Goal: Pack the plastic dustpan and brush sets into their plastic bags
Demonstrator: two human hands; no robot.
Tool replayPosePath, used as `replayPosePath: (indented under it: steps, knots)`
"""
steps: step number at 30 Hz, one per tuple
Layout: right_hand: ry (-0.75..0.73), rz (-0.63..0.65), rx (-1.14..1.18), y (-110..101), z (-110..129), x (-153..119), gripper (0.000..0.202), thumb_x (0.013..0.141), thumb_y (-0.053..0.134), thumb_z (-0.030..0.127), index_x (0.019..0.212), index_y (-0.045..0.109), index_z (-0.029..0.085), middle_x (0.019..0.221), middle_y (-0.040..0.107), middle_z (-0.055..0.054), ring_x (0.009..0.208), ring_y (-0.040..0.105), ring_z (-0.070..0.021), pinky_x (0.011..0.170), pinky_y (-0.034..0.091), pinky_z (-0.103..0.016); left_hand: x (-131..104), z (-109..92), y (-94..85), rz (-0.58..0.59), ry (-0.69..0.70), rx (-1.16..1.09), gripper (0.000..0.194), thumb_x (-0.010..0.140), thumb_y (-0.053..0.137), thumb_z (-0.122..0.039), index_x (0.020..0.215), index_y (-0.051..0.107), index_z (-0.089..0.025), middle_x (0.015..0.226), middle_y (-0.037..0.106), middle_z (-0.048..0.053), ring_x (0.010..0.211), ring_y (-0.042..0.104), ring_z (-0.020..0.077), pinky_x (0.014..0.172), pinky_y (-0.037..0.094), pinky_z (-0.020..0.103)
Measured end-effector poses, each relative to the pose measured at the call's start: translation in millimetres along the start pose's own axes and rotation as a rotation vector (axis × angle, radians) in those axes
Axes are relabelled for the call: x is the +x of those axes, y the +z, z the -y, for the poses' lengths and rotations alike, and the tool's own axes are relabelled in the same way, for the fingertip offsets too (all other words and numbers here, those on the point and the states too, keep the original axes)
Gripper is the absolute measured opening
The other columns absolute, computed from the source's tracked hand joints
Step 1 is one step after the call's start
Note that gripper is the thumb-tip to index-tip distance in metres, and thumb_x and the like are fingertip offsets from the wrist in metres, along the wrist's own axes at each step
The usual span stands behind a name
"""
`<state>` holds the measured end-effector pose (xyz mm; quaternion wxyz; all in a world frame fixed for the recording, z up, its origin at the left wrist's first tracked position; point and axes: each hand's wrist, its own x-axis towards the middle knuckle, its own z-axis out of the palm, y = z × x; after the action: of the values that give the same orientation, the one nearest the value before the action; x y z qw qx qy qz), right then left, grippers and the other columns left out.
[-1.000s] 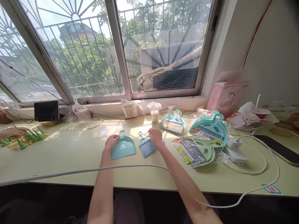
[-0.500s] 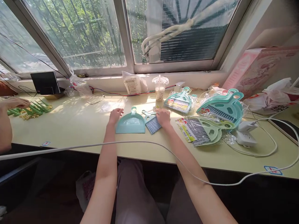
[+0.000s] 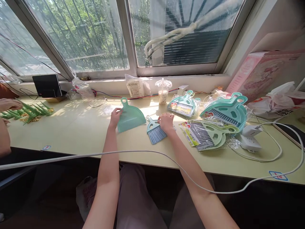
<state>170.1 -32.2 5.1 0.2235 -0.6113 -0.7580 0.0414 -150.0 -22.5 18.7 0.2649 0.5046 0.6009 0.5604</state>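
Observation:
A light green dustpan (image 3: 132,118) is tilted over the table, and my left hand (image 3: 115,117) grips its left edge with curled fingers. To its right, a small blue hand brush (image 3: 156,133) stands or lies with its bristles toward me. My right hand (image 3: 166,122) is closed on the right side of this brush; the fingertips are partly hidden. Near my right forearm lies a bagged green dustpan and brush set (image 3: 209,135) with a printed card. Behind my right hand rests another bagged set (image 3: 183,104).
A plastic drink cup (image 3: 163,92) stands behind the brush. Further bagged sets (image 3: 226,109) and a white power adapter (image 3: 250,141) are at the right. A white cable (image 3: 140,151) crosses in front of the table. At far left, another person's hand (image 3: 10,104) is by green plastic stems (image 3: 35,111).
My left hand has taken hold of the dustpan and tilted it, its handle swinging left and up. The brush has turned and shifted slightly toward me under my right hand.

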Motion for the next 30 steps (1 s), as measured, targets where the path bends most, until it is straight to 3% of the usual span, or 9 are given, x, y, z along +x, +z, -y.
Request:
replayPosePath:
  steps: [4, 6, 9, 15, 19, 23, 26, 28, 30]
  knots:
    - [-0.109, -0.015, 0.368, -13, 7, 0, 0.011, 0.089, 0.062, 0.018, 0.093, 0.072, 0.020, 0.096, 0.075, -0.008, 0.097, 0.066, -0.0237, 0.096, 0.040, -0.042, 3, -3, -6.0, -0.219, 0.009, -0.270, 0.047, 0.076, 0.068, -0.055, 0.105, 0.059, -0.019, 0.099, 0.073, 0.009, 0.082, 0.070, 0.0182, 0.080, 0.056, 0.037]
    - [-0.185, -0.020, 0.604, -19, 15, -2, 0.010, 0.087, 0.064, 0.021, 0.094, 0.071, 0.023, 0.093, 0.076, -0.003, 0.090, 0.068, -0.0202, 0.087, 0.046, -0.035, 1, -7, -5.4, -0.243, 0.041, -0.315, 0.050, 0.077, 0.066, -0.058, 0.106, 0.062, -0.017, 0.104, 0.073, 0.011, 0.091, 0.071, 0.0194, 0.087, 0.056, 0.037]
    - [-0.215, -0.114, 0.800, -21, 30, -5, 0.009, 0.086, 0.065, 0.030, 0.090, 0.071, 0.025, 0.091, 0.076, 0.000, 0.079, 0.069, -0.0180, 0.078, 0.049, -0.031, -9, -16, 3.3, -0.114, 0.044, -0.335, 0.061, 0.073, 0.069, -0.065, 0.109, 0.066, -0.016, 0.106, 0.074, 0.013, 0.096, 0.071, 0.0231, 0.086, 0.056, 0.037]
    - [-0.039, -0.350, 0.807, -15, 41, -11, 0.021, 0.090, 0.059, 0.041, 0.088, 0.071, 0.023, 0.086, 0.075, -0.004, 0.073, 0.067, -0.0203, 0.076, 0.051, -0.033, -43, -44, 51.4, 0.412, 0.023, -0.222, 0.070, 0.070, 0.075, -0.066, 0.118, 0.071, -0.016, 0.104, 0.076, 0.013, 0.093, 0.072, 0.0282, 0.079, 0.057, 0.037]
    - [0.079, -0.453, 0.626, -14, 35, -12, 0.020, 0.094, 0.058, 0.038, 0.091, 0.071, 0.022, 0.093, 0.074, -0.009, 0.090, 0.067, -0.0249, 0.083, 0.049, -0.037, -56, -54, 77.0, 0.474, 0.132, -0.148, 0.067, 0.067, 0.081, -0.059, 0.118, 0.073, -0.017, 0.103, 0.076, 0.010, 0.096, 0.070, 0.0276, 0.080, 0.054, 0.035]
    - [0.088, -0.543, 0.552, -13, 31, -7, 0.019, 0.088, 0.067, 0.035, 0.102, 0.070, 0.023, 0.130, 0.064, -0.012, 0.123, 0.056, -0.0302, 0.098, 0.045, -0.044, -59, -57, 79.6, 0.465, 0.094, -0.184, 0.059, 0.076, 0.074, -0.059, 0.119, 0.073, -0.017, 0.104, 0.076, 0.010, 0.094, 0.069, 0.0261, 0.081, 0.053, 0.035]
    - [0.088, -0.363, 0.799, -10, 25, 1, 0.033, 0.086, 0.068, 0.035, 0.117, 0.068, 0.023, 0.128, 0.067, -0.010, 0.114, 0.063, -0.0279, 0.093, 0.049, -0.040, -57, -59, 80.0, 0.438, 0.080, -0.216, 0.059, 0.076, 0.074, -0.059, 0.118, 0.073, -0.017, 0.105, 0.076, 0.010, 0.098, 0.068, 0.0273, 0.084, 0.052, 0.036]
    - [0.103, -0.195, 0.953, -8, 20, 6, 0.029, 0.087, 0.066, 0.035, 0.112, 0.073, 0.022, 0.110, 0.075, -0.007, 0.101, 0.069, -0.0258, 0.087, 0.052, -0.037, -55, -59, 84.3, 0.413, 0.100, -0.219, 0.058, 0.074, 0.075, -0.059, 0.114, 0.075, -0.017, 0.101, 0.076, 0.009, 0.098, 0.067, 0.0277, 0.085, 0.051, 0.036]
    - [0.160, -0.150, 0.995, -7, 16, 8, 0.025, 0.086, 0.066, 0.035, 0.105, 0.077, 0.023, 0.099, 0.078, -0.004, 0.097, 0.070, -0.0257, 0.086, 0.052, -0.036, -52, -59, 90.9, 0.401, 0.123, -0.209, 0.056, 0.072, 0.076, -0.059, 0.109, 0.076, -0.017, 0.096, 0.076, 0.008, 0.096, 0.067, 0.0271, 0.084, 0.051, 0.036]
